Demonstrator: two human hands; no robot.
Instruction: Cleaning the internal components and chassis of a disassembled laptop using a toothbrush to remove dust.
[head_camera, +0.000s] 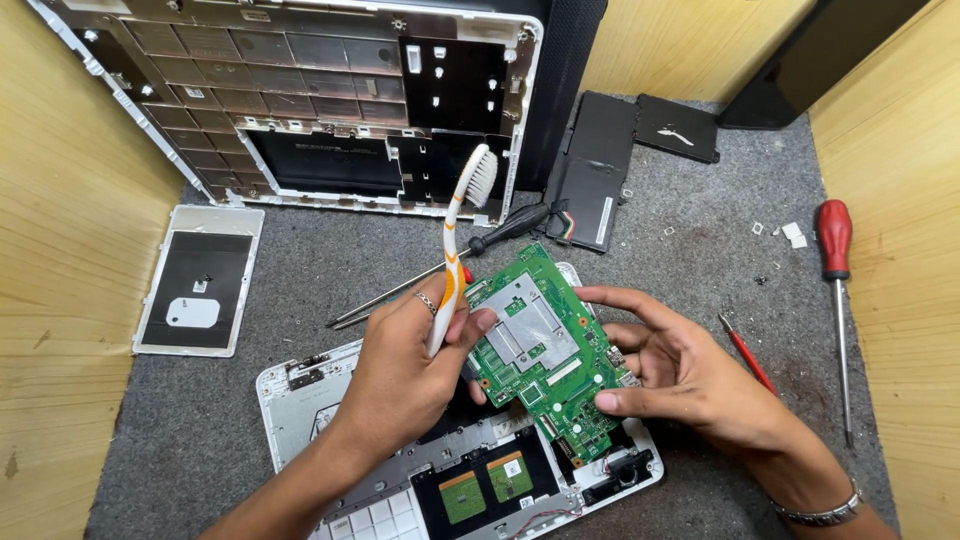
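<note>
Head view: white plastic laptop base shell (300, 395) lies closest, at 6 o'clock, with two small green boards (485, 485) set in its dark inner bay. Left hand (405, 375) above it is clenched around a white-and-orange plastic toothbrush (455, 260), bristles pointing up toward 12 o'clock. Right hand (680, 375) at 4 o'clock grasps the green rectangular circuit board (545, 345) by its edge, thumb under, fingers on top; the board sits tilted at frame centre, over the shell, touching the left thumb. Metal bracelet (825, 512) on the right wrist. Black-handled screwdriver (455, 262) lies behind the brush on the grey felt mat (300, 260). Red-handled screwdriver (835, 300) at 3 o'clock, thin red tool (745, 355) just beside the right hand. White-framed laptop keyboard chassis (300, 100) leans upright at 11 o'clock. Flat black battery pack (595, 170) at 1 o'clock. White panel with black inset (200, 280) at 9 o'clock.
</note>
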